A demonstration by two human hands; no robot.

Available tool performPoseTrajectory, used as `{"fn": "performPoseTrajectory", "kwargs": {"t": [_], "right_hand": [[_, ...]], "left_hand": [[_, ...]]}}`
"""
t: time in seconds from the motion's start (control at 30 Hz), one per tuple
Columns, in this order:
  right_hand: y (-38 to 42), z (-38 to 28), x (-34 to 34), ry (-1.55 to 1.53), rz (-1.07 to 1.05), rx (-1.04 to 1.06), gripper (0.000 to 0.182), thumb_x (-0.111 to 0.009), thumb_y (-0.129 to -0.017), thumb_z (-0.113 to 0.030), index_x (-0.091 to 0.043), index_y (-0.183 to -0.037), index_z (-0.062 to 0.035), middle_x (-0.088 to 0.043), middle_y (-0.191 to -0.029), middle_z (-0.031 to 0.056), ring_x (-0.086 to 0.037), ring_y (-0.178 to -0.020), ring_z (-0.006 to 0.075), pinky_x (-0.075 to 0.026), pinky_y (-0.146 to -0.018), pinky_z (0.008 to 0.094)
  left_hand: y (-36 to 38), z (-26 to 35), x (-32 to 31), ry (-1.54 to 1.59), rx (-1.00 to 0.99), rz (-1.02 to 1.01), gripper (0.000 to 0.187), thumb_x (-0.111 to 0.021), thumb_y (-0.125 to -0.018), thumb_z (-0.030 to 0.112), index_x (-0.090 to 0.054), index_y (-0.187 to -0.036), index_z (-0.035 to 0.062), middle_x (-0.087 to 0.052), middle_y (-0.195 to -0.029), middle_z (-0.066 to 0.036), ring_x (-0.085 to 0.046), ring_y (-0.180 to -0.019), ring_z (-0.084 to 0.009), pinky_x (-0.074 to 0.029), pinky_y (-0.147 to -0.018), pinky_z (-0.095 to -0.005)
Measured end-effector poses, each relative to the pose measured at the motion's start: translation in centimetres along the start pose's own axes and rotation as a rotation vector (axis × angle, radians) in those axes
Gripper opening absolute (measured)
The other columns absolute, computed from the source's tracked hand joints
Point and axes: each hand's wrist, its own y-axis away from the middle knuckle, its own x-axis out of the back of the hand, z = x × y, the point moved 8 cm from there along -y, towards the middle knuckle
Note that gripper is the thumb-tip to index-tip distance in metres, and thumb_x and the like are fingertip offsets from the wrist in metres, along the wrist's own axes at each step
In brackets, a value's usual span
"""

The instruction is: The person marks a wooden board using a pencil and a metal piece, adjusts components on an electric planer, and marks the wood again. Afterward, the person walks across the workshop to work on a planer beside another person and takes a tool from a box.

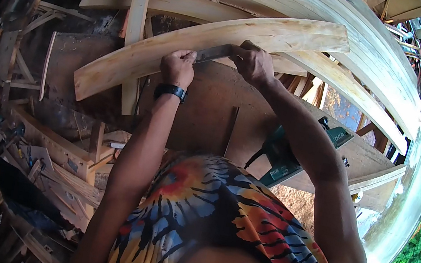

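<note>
Up front, both hands grip one flat metal blade lying lengthwise along the curved plank's lower edge. Left hand is fisted on its near end; right hand pinches the far end.

I see a flat grey metal blade lying tilted against the lower edge of a long, pale, curved wooden plank that slants from lower left to upper right across the frame's upper middle.
</note>
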Motion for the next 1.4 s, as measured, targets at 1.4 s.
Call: {"fn": "performPoseTrajectory", "kwargs": {"t": [1.4], "right_hand": [[-0.4,0.4,0.5,-0.058,0.047,0.029,0.026,-0.076,-0.084,-0.019,-0.075,-0.109,-0.0206,-0.064,-0.091,0.0106,-0.067,-0.080,0.0323,-0.054,-0.070,0.0438]], "left_hand": [[0.5,0.9,-1.4,-0.280,-0.211,-0.135,0.040,-0.079,-0.076,0.003,-0.067,-0.114,-0.0013,-0.071,-0.096,-0.016,-0.071,-0.087,-0.0299,-0.056,-0.077,-0.0380]]}}
